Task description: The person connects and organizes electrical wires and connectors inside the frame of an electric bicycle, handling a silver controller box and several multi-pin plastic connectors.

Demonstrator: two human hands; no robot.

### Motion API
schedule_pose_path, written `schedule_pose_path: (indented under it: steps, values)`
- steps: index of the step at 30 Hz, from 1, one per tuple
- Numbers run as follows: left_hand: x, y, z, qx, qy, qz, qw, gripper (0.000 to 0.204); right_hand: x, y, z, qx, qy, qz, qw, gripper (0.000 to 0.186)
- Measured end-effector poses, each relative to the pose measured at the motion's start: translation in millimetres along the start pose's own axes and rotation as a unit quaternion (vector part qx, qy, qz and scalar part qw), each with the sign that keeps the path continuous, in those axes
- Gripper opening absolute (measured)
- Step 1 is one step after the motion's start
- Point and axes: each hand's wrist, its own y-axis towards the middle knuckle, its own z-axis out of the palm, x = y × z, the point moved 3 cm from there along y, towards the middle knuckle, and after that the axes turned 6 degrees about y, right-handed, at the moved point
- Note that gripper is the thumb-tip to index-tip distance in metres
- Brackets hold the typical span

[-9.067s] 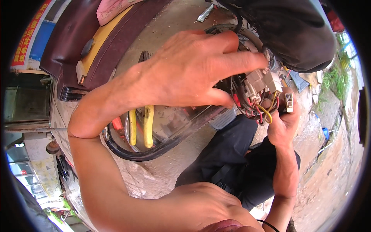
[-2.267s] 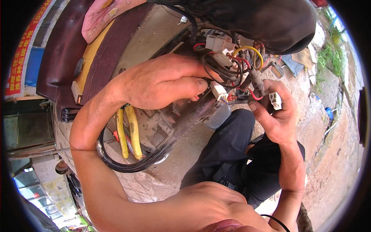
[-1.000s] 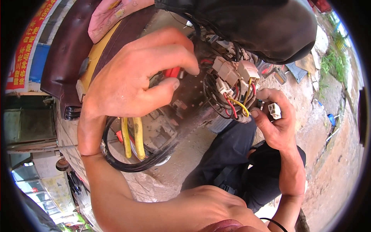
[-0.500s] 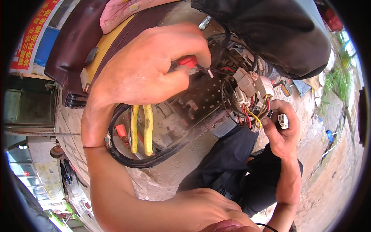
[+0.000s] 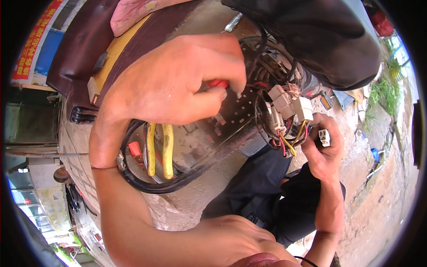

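My left hand [image 5: 178,82] is closed, its thumb and forefinger curled round a small red thing [image 5: 219,83] that is mostly hidden. A short pale tip sticks out near the forefinger. On the right, my right hand [image 5: 324,155] is closed round a white plug connector [image 5: 324,138], whose open end faces up between the fingers. Beside its thumb hangs a bundle of dirty white connectors [image 5: 282,101] with red, yellow and black wires. Yellow pliers handles [image 5: 167,151] stand below my left wrist, inside a black frame loop [image 5: 178,184].
A perforated dark metal panel [image 5: 235,104] lies between my hands. Something black and smooth [image 5: 311,35] overhangs the wiring at the upper right. A maroon padded seat [image 5: 82,49] is at the upper left. An orange-red piece [image 5: 134,148] lies by the pliers.
My left hand has dipped slightly toward the connectors, and less of the red thing shows. My right hand keeps its grip on the white connector. The whole view has shifted a little.
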Motion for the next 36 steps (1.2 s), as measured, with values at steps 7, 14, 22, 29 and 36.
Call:
schedule_pose_path:
  steps: [7, 14, 22, 29, 36]
  values:
    - [-8.0, -1.6, 33.3, 0.153, 0.006, 0.050, 0.987, 0.045, 3.4, 0.0, -1.0, 0.004, -0.003, 0.000, 1.000, 0.040]
    - [-15.9, 9.3, 43.3, 0.085, -0.029, 0.019, 0.996, 0.072, 6.8, 5.3, 7.8, 0.051, -0.072, -0.107, 0.990, 0.048]
    - [-18.5, 12.7, 43.4, 0.048, -0.062, -0.009, 0.997, 0.080, 3.6, -3.9, 20.2, 0.015, -0.163, -0.114, 0.980, 0.056]
    - [-17.5, 14.0, 45.0, 0.030, -0.074, -0.002, 0.997, 0.079, -2.3, -8.5, 27.8, -0.040, -0.255, -0.155, 0.954, 0.058]
    - [-20.1, 14.4, 41.9, 0.053, -0.070, -0.033, 0.996, 0.079, -0.4, -5.0, 31.3, -0.067, -0.288, -0.185, 0.937, 0.051]
